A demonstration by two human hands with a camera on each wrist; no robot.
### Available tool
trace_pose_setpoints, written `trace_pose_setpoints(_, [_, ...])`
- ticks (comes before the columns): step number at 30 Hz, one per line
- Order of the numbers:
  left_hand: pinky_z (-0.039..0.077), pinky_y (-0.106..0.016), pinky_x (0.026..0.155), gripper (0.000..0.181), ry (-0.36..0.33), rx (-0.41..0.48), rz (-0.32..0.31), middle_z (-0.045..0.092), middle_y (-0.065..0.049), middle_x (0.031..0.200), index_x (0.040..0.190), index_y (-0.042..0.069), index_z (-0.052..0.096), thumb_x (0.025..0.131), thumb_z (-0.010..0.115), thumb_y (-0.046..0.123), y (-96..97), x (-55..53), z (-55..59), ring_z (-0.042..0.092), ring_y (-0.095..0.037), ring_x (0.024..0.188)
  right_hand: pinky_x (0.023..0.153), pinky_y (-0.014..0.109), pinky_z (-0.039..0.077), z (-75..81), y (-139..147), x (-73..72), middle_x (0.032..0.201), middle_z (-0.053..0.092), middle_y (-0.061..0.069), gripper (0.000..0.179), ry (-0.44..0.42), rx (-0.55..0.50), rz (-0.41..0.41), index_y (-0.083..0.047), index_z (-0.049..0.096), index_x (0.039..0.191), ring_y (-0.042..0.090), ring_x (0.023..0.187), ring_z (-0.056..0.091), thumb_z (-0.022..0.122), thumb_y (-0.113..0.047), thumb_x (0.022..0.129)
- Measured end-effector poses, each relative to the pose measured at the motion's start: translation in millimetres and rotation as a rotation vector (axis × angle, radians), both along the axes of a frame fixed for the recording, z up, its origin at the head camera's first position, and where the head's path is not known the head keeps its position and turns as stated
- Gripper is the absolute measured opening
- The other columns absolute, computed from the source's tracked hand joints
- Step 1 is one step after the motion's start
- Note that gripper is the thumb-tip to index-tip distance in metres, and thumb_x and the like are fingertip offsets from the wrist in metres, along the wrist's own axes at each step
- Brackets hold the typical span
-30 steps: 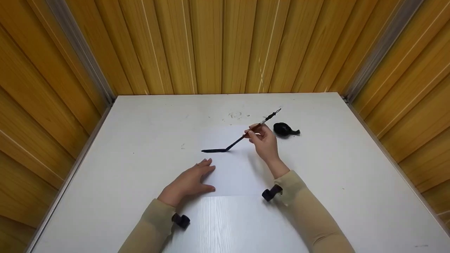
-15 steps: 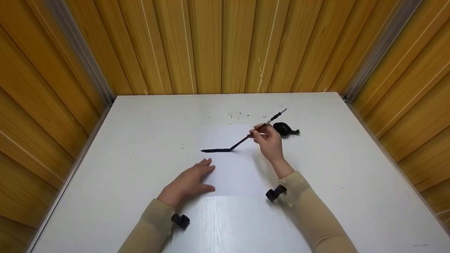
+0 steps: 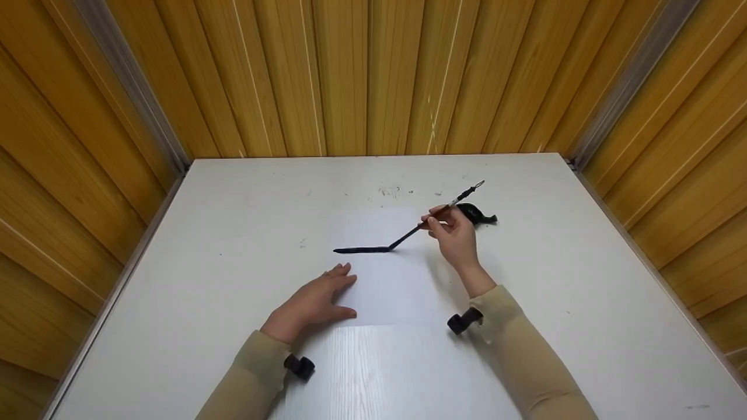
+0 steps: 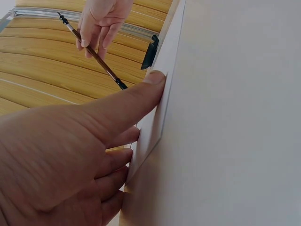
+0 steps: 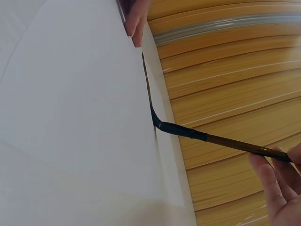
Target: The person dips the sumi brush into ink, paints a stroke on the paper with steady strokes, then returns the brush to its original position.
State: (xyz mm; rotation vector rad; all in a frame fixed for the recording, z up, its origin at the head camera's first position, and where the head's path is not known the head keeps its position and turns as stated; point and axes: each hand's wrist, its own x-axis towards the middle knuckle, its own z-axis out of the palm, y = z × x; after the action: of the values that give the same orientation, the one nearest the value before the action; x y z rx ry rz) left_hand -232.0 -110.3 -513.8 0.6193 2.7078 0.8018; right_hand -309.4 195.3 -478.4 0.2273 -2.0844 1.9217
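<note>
Right hand (image 3: 457, 239): raised over the white desk (image 3: 560, 251), forearm in from the near right, thumb and fingertips pinching a slim brown-handled brush (image 3: 407, 236) with a black bristle end. Brush leans, butt end up toward the desk's far right corner, tip down on a rectangular white paper sheet (image 3: 388, 289) mid-desk. Right wrist view shows the bristles bent against the sheet. Tip sits at the right end of a thick straight black line (image 3: 362, 250), roughly parallel to the desk's far edge.

Left hand (image 3: 312, 300): palm down on the sheet's left side, nearer than the line, fingers loosely extended, thumb spread well away, gripping nothing.

Glossy black rounded object (image 3: 477, 214): on the desk past the right hand, partly hidden by it, narrow neck toward the desk's right edge. Beige sleeves (image 3: 525, 356) on both arms.
</note>
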Motion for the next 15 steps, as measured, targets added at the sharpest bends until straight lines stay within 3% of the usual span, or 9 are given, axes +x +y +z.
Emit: trace_pose_setpoints(15, [0.029, -0.051, 0.128, 0.076, 0.003, -0.006, 0.01, 0.031, -0.006, 0.17, 0.152, 0.011, 0.051, 0.087, 0.083, 0.035, 1.2, 0.6, 0.2, 0.027, -0.031, 0.159, 0.074, 0.02, 0.062, 3.5, 14.2, 1.3, 0.107, 0.074, 0.024, 0.021, -0.021, 0.004, -0.005, 0.013, 0.06, 0.116, 0.005, 0.084, 0.077, 0.063, 0.002, 0.098])
